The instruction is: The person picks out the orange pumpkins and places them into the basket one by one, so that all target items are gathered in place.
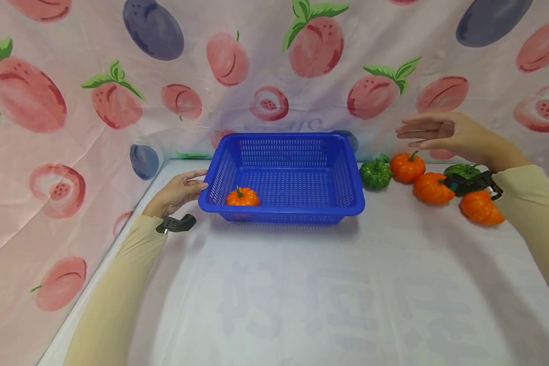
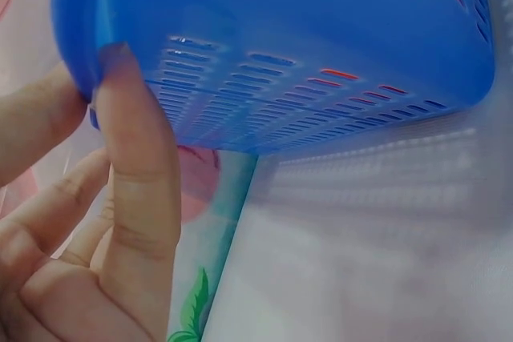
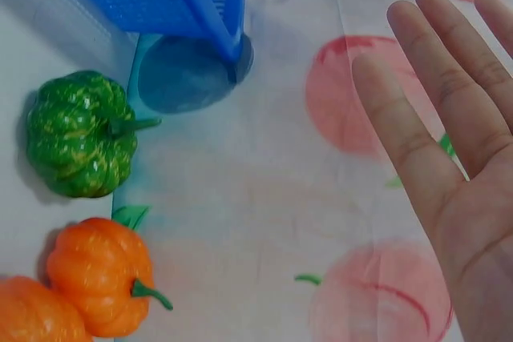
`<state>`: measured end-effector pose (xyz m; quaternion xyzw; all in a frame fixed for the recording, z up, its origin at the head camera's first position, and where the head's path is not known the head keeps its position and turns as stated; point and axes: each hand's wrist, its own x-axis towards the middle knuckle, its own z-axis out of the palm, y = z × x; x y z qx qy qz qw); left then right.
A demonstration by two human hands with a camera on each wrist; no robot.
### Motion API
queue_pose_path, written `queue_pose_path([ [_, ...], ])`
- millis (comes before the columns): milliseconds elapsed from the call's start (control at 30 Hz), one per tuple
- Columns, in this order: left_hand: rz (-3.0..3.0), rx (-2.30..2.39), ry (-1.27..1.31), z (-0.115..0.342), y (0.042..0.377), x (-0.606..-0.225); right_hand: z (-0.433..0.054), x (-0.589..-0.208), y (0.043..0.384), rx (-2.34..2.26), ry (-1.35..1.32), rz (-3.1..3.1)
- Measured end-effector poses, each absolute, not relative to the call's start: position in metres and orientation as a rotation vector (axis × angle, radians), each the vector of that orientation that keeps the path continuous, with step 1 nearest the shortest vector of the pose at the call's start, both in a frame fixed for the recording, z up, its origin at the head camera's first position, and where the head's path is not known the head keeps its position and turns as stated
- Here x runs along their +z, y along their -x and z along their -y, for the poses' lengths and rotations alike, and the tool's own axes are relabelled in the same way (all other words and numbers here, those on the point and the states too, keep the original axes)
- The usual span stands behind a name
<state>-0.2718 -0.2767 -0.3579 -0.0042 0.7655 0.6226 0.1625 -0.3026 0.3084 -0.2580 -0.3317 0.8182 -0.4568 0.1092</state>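
Observation:
A blue plastic basket [image 1: 283, 209] with slotted walls stands at the back of the white table. Its left rim is pinched by my left hand [image 1: 176, 193]; in the left wrist view the thumb [image 2: 140, 150] lies under the rim and a finger on its outer side. Inside the basket, near the front left corner, is an orange pumpkin [image 1: 242, 196]. My right hand [image 1: 457, 133] hovers with extended fingers above several small pumpkins, touching none. Nearest below it are an orange pumpkin [image 1: 407, 167] and a green pumpkin [image 1: 375, 174], the green one beside the basket.
More pumpkins sit to the right: two orange ones [image 1: 433, 188] [image 1: 481, 208] and a green one [image 1: 462, 172] partly hidden behind the right wrist's camera mount. A fruit-printed cloth [image 1: 265, 66] hangs behind the table and along its left side.

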Motion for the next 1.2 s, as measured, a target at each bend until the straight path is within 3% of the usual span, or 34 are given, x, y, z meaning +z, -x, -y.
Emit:
queue_pose_path([
  [1200, -2.156, 1.804, 0.003, 0.276, 0.273, -0.36, -0.411, -0.31, 0.295, -1.654, 0.593, -2.529],
])
